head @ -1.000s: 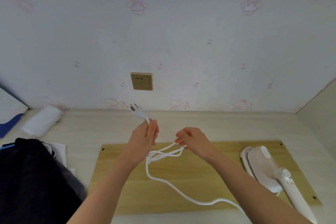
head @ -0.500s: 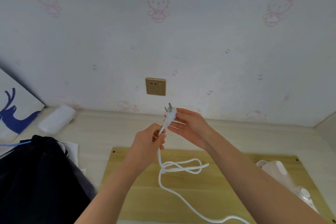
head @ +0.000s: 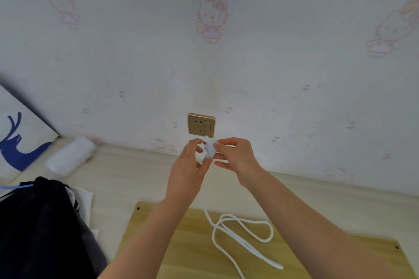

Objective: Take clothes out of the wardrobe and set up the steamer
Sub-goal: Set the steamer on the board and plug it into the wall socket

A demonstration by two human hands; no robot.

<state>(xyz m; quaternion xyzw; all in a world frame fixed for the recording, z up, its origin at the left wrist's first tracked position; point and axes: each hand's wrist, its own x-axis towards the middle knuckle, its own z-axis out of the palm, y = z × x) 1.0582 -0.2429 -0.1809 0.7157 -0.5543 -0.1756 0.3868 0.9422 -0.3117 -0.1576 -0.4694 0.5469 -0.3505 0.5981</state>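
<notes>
White plug (head: 209, 149) pinched between both hands, just below the gold wall socket (head: 201, 124) at 12 o'clock.

Plugging in the steamer is the step in hand: left hand (head: 189, 165) and right hand (head: 235, 156) both close on the plug, prongs apparently blurred; next it must align and push in. Counted: one plug, one socket, one cord (head: 240, 233) looped on the wooden board (head: 181, 244) at 6 o'clock.

Two hands (head: 188, 165) (head: 235, 156), one plug (head: 209, 148), one cord (head: 240, 233) — one socket (head: 201, 124), one board (head: 192, 251).

Both hands, left hand (head: 190, 163), right hand (head: 235, 156), pinching white plug (head: 209, 149) just below gold wall socket (head: 201, 124), cord (head: 240, 233) looped on wooden board (head: 181, 256)
</notes>
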